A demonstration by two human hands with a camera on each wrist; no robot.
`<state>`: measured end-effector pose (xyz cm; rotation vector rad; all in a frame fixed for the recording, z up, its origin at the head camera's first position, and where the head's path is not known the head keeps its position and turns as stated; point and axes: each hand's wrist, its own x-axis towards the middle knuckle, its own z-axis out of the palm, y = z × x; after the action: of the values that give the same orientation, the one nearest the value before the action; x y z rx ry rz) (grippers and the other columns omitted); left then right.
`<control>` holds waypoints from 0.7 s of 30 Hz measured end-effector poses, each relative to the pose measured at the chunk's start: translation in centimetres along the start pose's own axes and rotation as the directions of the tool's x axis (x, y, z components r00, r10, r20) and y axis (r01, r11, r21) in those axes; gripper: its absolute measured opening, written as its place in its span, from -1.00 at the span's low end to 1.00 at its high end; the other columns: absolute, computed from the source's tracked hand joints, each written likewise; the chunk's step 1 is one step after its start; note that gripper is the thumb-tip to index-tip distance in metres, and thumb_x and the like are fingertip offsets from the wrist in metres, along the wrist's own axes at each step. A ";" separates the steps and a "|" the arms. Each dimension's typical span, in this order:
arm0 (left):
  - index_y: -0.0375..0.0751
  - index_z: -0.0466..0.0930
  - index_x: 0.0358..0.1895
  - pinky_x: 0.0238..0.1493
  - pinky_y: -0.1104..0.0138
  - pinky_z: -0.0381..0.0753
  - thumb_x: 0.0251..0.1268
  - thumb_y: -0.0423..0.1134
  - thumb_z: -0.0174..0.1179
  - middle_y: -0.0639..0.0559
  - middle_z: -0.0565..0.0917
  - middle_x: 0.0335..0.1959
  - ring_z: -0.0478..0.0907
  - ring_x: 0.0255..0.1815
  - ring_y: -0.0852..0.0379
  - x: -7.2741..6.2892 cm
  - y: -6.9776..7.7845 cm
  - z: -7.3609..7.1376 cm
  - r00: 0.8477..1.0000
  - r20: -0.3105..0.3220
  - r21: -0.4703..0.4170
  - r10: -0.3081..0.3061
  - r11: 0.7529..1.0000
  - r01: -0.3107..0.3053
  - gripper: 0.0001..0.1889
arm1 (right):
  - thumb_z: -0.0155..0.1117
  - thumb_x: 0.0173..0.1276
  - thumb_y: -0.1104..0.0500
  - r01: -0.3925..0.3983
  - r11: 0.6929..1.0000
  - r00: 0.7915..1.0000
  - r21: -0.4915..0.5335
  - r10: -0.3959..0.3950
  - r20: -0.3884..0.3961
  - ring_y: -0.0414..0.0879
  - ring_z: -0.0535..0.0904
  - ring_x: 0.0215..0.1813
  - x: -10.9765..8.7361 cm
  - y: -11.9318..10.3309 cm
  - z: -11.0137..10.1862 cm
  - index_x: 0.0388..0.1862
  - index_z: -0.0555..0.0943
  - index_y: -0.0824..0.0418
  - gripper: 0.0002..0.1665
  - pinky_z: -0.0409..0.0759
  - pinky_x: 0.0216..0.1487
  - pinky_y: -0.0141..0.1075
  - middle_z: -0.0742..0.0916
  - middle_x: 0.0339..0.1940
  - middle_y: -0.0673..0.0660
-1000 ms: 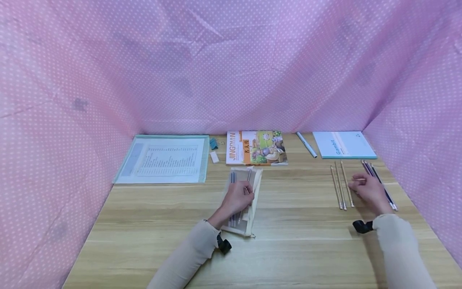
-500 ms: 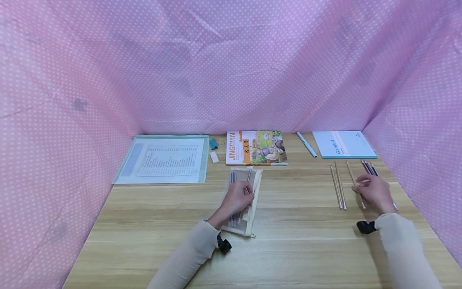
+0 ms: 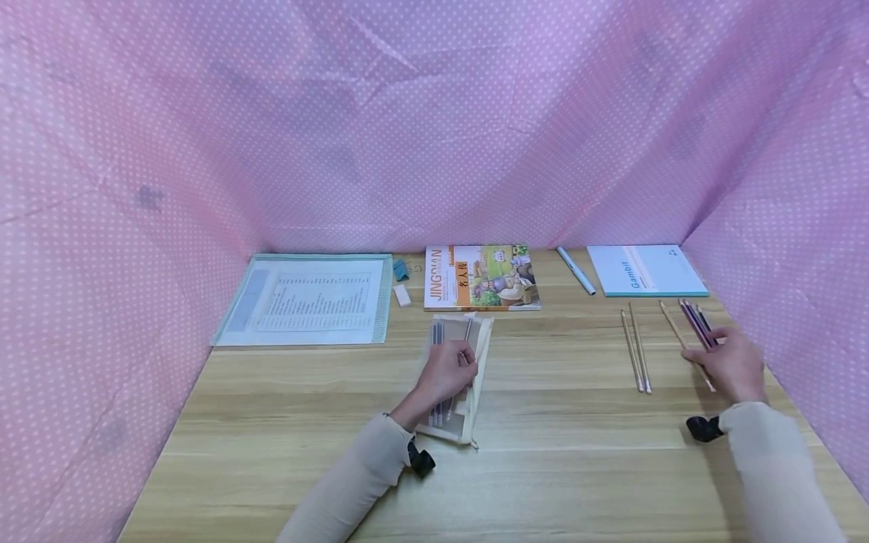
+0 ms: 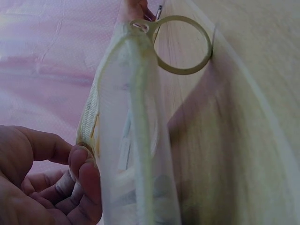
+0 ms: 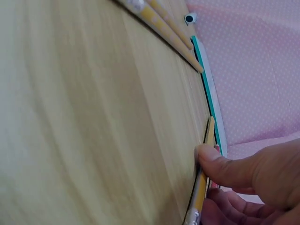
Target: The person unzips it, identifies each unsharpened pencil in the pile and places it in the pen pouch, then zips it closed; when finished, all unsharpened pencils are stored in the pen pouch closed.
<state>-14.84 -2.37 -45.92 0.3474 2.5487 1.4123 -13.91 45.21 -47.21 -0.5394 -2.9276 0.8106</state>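
My left hand (image 3: 446, 371) pinches the zip edge of a see-through mesh pencil case (image 3: 484, 339), which holds several striped pencils. In the left wrist view, thumb and fingertips meet on the zip tape (image 4: 89, 117), and a ring-shaped zip pull (image 4: 183, 71) sticks out at the far end. At the right of the table, my right hand (image 3: 733, 366) holds a yellow pencil (image 3: 670, 320) beside several dark pencils (image 3: 694, 317). The right wrist view has the thumb on this pencil (image 5: 200, 190), the other fingers curled behind it. Left of that hand lie two more yellow pencils (image 3: 631, 347).
Along the back lie a clear folder with a printed sheet (image 3: 315, 298), a teal binder clip (image 3: 401, 270), a white eraser (image 3: 402, 296), a colourful book (image 3: 483, 277), a light blue pen (image 3: 575, 270) and a pale blue notebook (image 3: 645, 270). Pink dotted cloth (image 3: 434, 128) surrounds the table.
My right hand has moved right, bringing one yellow pencil away from the other two and up to the dark pencils. The left hand has stayed on the pencil case.
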 end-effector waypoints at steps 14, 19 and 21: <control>-0.26 0.57 -0.45 -0.74 0.52 0.37 0.24 -0.43 0.18 0.03 0.61 -0.71 0.45 -0.76 0.30 -0.1 0.0 0.1 1.000 0.005 -0.004 0.008 1.000 -0.008 -0.89 | 0.41 0.25 -0.07 -0.072 0.995 0.996 -0.070 0.068 -0.062 0.44 0.47 -0.09 -0.1 0.8 -0.7 0.27 0.32 0.61 -0.08 0.46 -0.19 0.11 0.52 0.05 0.66; -0.24 0.58 -0.45 -0.73 0.52 0.37 0.25 -0.42 0.19 0.04 0.62 -0.70 0.46 -0.75 0.29 -0.1 -0.1 0.1 1.000 0.011 0.001 -0.011 1.000 0.011 -0.89 | 0.28 0.33 -0.25 -0.050 0.994 0.998 -0.096 0.045 -0.053 0.39 0.53 -0.13 -0.1 -0.4 -0.8 0.31 0.35 0.55 -0.04 0.46 -0.30 0.02 0.60 0.02 0.59; -0.24 0.58 -0.44 -0.73 0.53 0.37 0.25 -0.42 0.19 0.04 0.62 -0.69 0.46 -0.75 0.29 0.0 -0.1 0.1 1.000 0.014 0.000 -0.015 1.000 0.015 -0.89 | 0.25 0.36 -0.25 -0.009 0.998 0.999 -0.068 0.006 -0.041 0.27 0.58 -0.27 0.1 -1.1 -0.6 0.27 0.40 0.55 -0.07 0.46 -0.41 -0.09 0.66 -0.08 0.55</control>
<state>-14.80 -2.37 -46.04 0.3363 2.5352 1.4002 -14.24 44.65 -46.11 -0.5653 -2.9266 0.6946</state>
